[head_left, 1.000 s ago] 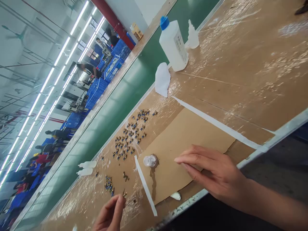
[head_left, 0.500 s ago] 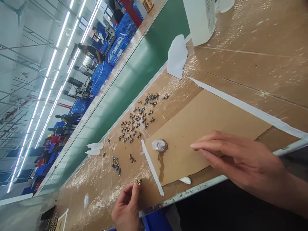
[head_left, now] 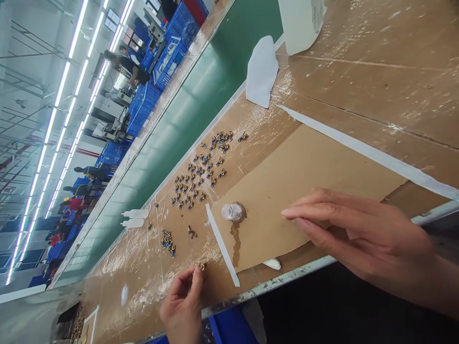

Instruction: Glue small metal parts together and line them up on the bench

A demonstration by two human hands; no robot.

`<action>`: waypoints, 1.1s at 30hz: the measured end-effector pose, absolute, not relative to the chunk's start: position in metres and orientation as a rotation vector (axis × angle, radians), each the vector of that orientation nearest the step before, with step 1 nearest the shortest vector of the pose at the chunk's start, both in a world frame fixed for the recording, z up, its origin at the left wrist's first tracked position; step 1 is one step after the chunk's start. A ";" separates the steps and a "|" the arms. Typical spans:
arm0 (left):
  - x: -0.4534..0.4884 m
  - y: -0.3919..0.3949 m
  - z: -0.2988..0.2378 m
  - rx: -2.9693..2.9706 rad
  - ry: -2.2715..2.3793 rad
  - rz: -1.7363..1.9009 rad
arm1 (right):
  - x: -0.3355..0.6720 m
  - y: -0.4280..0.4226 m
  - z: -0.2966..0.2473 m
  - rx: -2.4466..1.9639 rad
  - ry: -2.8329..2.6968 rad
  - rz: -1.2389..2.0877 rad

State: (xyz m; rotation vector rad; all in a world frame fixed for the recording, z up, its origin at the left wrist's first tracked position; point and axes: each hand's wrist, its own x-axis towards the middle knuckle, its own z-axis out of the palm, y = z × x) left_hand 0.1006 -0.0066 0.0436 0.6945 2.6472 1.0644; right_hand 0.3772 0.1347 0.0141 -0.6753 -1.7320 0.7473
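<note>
Bottle (head_left: 301, 24) higher, right hand (head_left: 358, 234) on cardboard (head_left: 304, 172)

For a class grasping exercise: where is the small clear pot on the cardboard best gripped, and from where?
Pinch the pot by its round wall from above, from the right hand's side: it looks upright, and the white strip lies on its other side.

Right hand (head_left: 358, 234) can pass over the cardboard (head_left: 304, 177) up to the cup (head_left: 233, 212), which blocks the way toward the tape strip (head_left: 222, 244) and left hand (head_left: 182, 306).
</note>
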 end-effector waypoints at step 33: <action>0.112 -0.017 0.035 0.848 2.702 1.216 | 0.378 0.135 0.013 -0.663 -1.729 0.727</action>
